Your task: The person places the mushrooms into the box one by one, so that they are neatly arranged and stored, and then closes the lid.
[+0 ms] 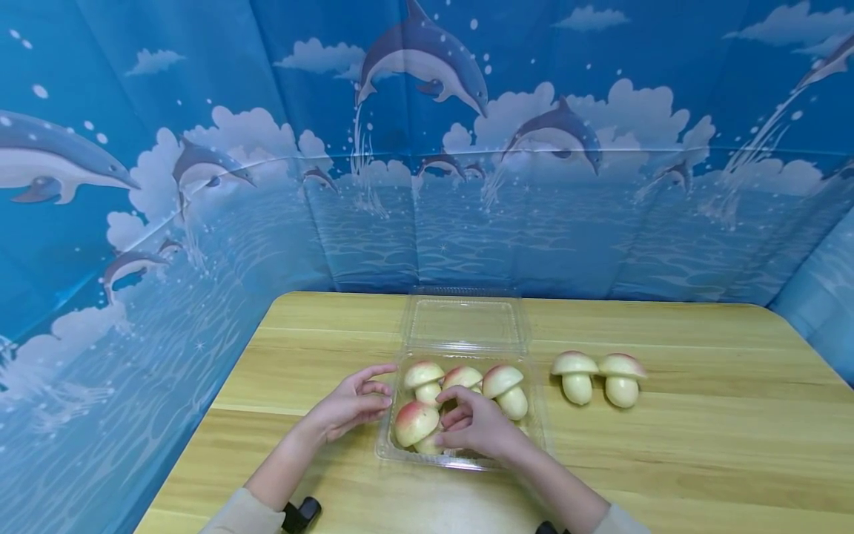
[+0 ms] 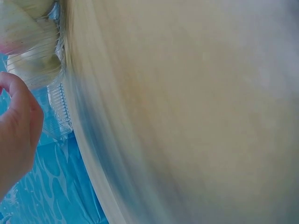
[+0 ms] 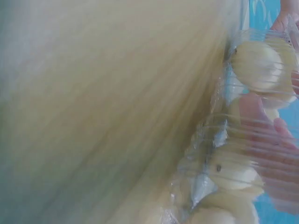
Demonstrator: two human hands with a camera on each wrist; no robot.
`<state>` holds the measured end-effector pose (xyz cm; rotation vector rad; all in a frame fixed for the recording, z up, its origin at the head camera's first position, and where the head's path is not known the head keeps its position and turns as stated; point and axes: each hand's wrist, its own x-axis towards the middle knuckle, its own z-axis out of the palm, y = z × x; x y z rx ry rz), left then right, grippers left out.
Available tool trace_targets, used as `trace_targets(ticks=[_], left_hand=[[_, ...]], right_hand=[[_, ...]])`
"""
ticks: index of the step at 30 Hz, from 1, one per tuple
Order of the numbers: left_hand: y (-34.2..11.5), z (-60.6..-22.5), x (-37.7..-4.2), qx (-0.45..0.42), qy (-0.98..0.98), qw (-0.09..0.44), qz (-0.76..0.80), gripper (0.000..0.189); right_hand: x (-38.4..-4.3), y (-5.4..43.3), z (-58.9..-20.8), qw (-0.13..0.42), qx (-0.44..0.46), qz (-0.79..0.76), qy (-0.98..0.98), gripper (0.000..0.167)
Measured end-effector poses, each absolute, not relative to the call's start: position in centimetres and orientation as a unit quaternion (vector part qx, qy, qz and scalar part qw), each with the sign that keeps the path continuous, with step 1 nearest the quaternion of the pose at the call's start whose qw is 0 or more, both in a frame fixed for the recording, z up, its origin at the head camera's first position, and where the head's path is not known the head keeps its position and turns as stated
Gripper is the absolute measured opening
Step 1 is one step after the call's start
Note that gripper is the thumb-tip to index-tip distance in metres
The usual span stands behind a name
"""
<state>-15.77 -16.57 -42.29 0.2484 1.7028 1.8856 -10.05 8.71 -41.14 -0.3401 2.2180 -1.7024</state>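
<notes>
Several pale, pink-blushed mushrooms lie in a clear plastic box (image 1: 460, 465) with its lid folded back. My right hand (image 1: 483, 424) reaches over the box and holds the front-left mushroom (image 1: 416, 423) by its stem, thumb in front and bent fingers behind. That mushroom lies tilted, its cap to the left. Through the box wall, the right wrist view shows the right hand (image 3: 271, 154) among mushrooms. My left hand (image 1: 353, 404) is beside the box's left wall with loosely bent fingers, holding nothing, its index fingertip at the rim. My right wrist hides the front-right part of the box.
Two more mushrooms (image 1: 622, 380) stand side by side on the wooden table (image 1: 707, 430), right of the box. The transparent lid (image 1: 465, 322) lies toward the back edge. Behind the table hangs a blue dolphin-print curtain (image 1: 534, 237).
</notes>
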Motion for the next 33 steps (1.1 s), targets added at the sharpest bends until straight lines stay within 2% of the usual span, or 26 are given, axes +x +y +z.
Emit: trace_targets(ticks=[18, 33], left_hand=[[-16.4, -42.2, -15.7, 0.097, 0.638, 0.29, 0.707, 0.064], [-16.4, -42.0, -15.8, 0.1, 0.634, 0.292, 0.709, 0.064]], right_hand=[[-9.7, 11.2, -40.1, 0.156, -0.116, -0.616, 0.763, 0.053], [-9.2, 14.6, -39.3, 0.16, -0.106, -0.619, 0.761, 0.06]])
